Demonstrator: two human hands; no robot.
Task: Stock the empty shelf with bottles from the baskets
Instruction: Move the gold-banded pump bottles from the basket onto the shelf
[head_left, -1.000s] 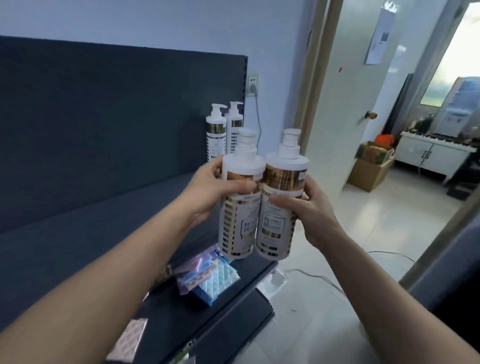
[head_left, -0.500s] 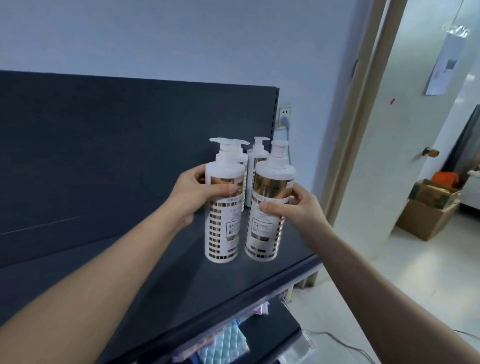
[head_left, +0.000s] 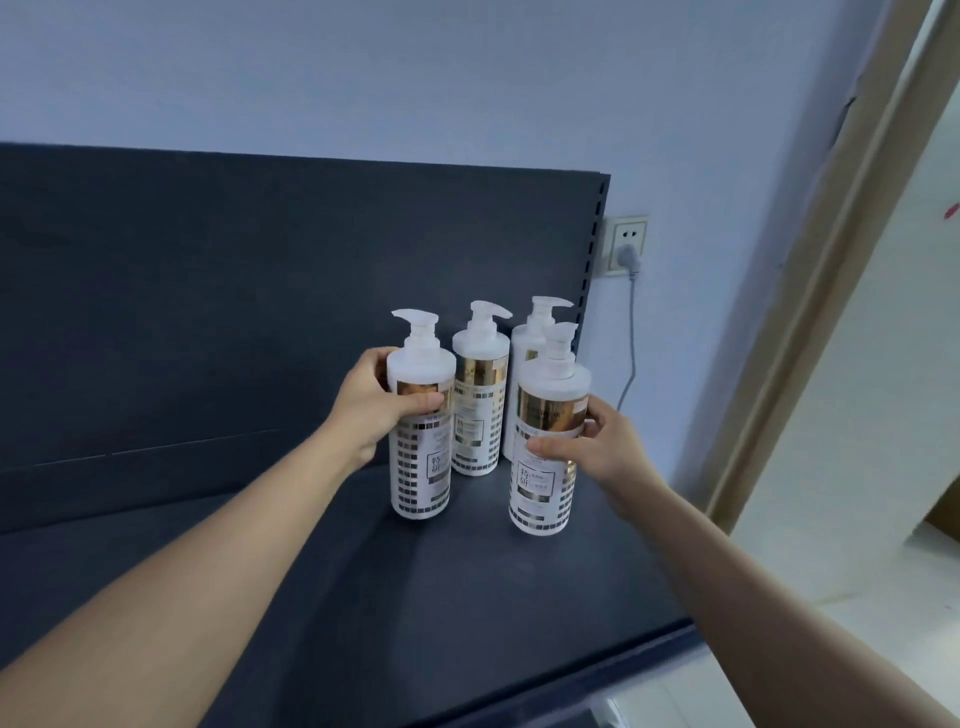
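- Broadly, a dark blue shelf (head_left: 363, 597) fills the lower and left of the frame, its board running to a front edge at lower right, its back panel (head_left: 208, 312) upright across the middle left.
- A pale wall (head_left: 467, 78) spans the top, ending at a beige door frame (head_left: 831, 270) slanting down the right side.
- The left forearm (head_left: 182, 561) enters from the lower left corner, stretched nearly straight toward the centre; the left hand (head_left: 363, 410) wraps the left bottle (head_left: 421, 478) from its left side, thumb across the gold band in front, fingers curled round the back.
- The right forearm (head_left: 753, 597) comes in from the lower right corner, angling up and left; the right hand (head_left: 608, 452) grips the right bottle (head_left: 543, 488) from its right side, thumb pressed across the label, fingers curled behind.
- Both held bottles are white pump bottles, upright, side by side with a gap between them at the frame's centre, bases down at the board; whether they rest on it I cannot tell.
- Two rear bottles (head_left: 478, 410) of the same kind stand upright on the board close to the back panel, the right one largely hidden behind the right bottle.
- A wall socket (head_left: 626, 234) with a grey plug (head_left: 630, 255) sits just right of the panel's upper corner, its cord (head_left: 631, 364) hanging down.
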